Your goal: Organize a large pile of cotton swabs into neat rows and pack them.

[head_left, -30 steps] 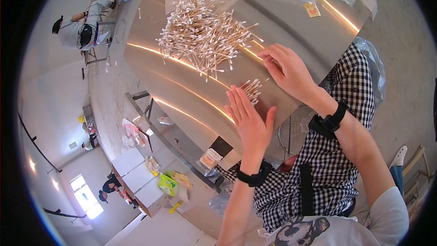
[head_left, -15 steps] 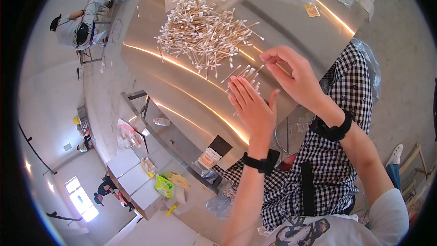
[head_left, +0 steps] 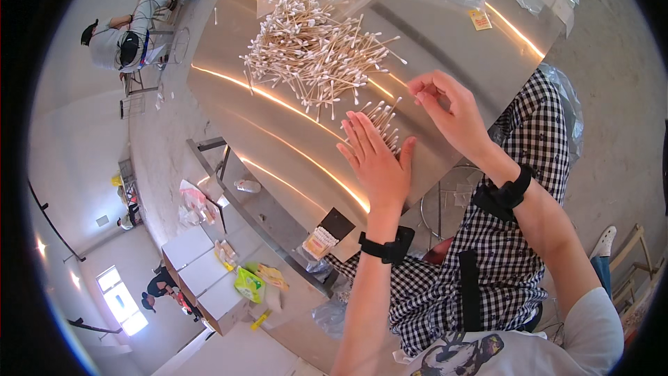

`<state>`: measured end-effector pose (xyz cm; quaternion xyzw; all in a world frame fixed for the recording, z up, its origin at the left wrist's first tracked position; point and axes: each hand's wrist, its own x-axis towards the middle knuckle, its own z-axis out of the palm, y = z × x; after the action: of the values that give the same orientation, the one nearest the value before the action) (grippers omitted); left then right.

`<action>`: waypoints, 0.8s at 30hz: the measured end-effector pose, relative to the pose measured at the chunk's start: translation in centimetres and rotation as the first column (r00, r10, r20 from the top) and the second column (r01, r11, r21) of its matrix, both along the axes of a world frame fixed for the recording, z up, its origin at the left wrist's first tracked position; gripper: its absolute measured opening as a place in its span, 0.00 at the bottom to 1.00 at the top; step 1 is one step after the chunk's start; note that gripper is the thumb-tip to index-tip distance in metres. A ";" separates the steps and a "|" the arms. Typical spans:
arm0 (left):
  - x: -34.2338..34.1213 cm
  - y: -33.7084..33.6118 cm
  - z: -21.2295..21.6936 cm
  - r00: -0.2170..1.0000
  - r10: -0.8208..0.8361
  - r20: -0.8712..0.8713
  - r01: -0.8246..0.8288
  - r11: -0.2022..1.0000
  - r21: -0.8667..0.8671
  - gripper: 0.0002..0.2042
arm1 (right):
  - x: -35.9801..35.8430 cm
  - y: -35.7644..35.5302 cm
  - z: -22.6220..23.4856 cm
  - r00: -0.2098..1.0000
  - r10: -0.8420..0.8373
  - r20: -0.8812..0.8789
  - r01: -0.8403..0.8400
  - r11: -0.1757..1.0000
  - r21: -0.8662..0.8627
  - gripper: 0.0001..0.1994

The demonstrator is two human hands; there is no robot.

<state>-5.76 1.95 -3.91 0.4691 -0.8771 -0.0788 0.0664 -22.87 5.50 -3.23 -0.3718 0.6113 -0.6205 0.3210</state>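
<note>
The left hand, fingers spread flat, is now cradling a small bundle of cotton swabs; the right hand, pinched empty, is lifting off it beside the big swab heap on the steel table

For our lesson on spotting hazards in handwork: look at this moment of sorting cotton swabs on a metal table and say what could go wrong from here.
1. The small bundle of wooden-stick cotton swabs rests loosely against the open left hand; it may slip and scatter.
2. The large loose heap of cotton swabs lies on the smooth, shiny steel table, so a nudge from the right hand could send swabs rolling off.
</note>
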 end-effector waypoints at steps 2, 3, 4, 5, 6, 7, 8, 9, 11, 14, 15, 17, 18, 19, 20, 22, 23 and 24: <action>0.2 -0.6 0.0 1.000 -0.002 0.025 0.001 0.999 0.045 0.46 | -0.5 -0.4 0.0 0.999 -0.001 0.033 0.000 1.000 0.008 0.07; 0.2 -0.7 0.0 1.000 -0.004 0.026 0.003 0.999 0.048 0.46 | -0.6 -0.5 0.0 0.998 0.000 0.064 -0.001 1.000 0.013 0.07; 0.3 -0.9 0.2 0.999 -0.012 0.049 0.009 0.999 0.047 0.46 | -0.6 -0.7 0.1 0.998 -0.002 0.066 0.001 1.000 0.012 0.07; 0.3 -0.9 0.4 0.997 -0.019 0.072 0.016 0.999 0.046 0.47 | -0.5 -0.9 0.2 1.000 -0.010 -0.011 0.010 1.000 0.000 0.07; 0.3 -0.9 0.7 0.997 -0.020 0.074 0.017 0.999 0.045 0.47 | -0.4 -1.1 0.2 0.996 -0.019 -0.088 0.018 1.000 -0.012 0.07; 0.3 -0.7 0.8 0.995 -0.040 0.088 0.036 0.998 0.044 0.47 | -0.4 -1.1 0.1 0.996 -0.021 -0.089 0.021 1.000 -0.009 0.07; 0.3 -0.5 1.0 0.993 -0.059 0.102 0.055 0.998 0.044 0.47 | -0.2 -1.1 -0.2 0.990 -0.001 -0.139 0.000 1.000 -0.011 0.07; 0.3 -0.2 1.3 0.993 -0.062 0.102 0.057 0.997 0.046 0.47 | -0.1 -1.1 -0.4 0.982 0.019 -0.189 -0.021 1.000 -0.013 0.07; 0.3 0.8 1.8 0.989 -0.097 0.111 0.086 0.991 0.105 0.45 | 0.0 -1.0 -0.4 0.973 0.032 -0.227 -0.033 0.999 0.000 0.08; 0.8 2.0 1.8 0.990 -0.098 0.100 0.086 0.990 0.114 0.46 | 0.3 -0.9 0.1 0.963 0.051 -0.263 -0.047 0.999 0.020 0.08; 0.9 2.1 1.8 0.990 -0.098 0.100 0.086 0.990 0.115 0.46 | 0.3 -0.9 0.2 0.963 0.054 -0.264 -0.048 0.998 0.029 0.07; 0.9 2.3 2.0 0.995 -0.072 0.075 0.063 0.991 0.116 0.46 | 0.0 -1.0 -0.2 0.961 0.047 -0.271 -0.042 0.999 0.026 0.08; 0.7 2.3 2.1 0.995 -0.073 0.074 0.064 0.991 0.118 0.46 | -0.2 -1.0 -0.3 0.960 0.040 -0.278 -0.035 0.999 0.023 0.08; 0.6 2.2 2.3 0.994 -0.082 0.074 0.074 0.991 0.108 0.46 | -0.2 -1.0 -0.4 0.960 0.041 -0.277 -0.036 0.999 0.023 0.08; 0.5 2.1 2.3 0.993 -0.091 0.074 0.083 0.992 0.099 0.47 | -0.3 -1.0 -0.5 0.962 0.023 -0.270 -0.018 1.000 0.020 0.08; 0.4 1.7 1.6 0.991 -0.100 0.084 0.092 0.992 0.090 0.47 | -0.3 -1.1 -0.6 0.965 0.005 -0.264 0.000 1.000 0.019 0.08; 0.3 1.5 1.3 0.990 -0.110 0.093 0.102 0.992 0.080 0.48 | -0.3 -1.1 -0.7 0.966 -0.022 -0.258 0.022 1.000 -0.003 0.08; 0.2 1.2 1.1 0.990 -0.109 0.093 0.102 0.992 0.081 0.48 | -0.3 -1.1 -0.8 0.967 -0.050 -0.251 0.045 0.999 -0.026 0.08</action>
<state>-5.60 3.13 -2.82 0.4276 -0.8992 -0.0928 0.0016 -23.21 4.39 -4.02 -0.4362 0.6496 -0.5818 0.2221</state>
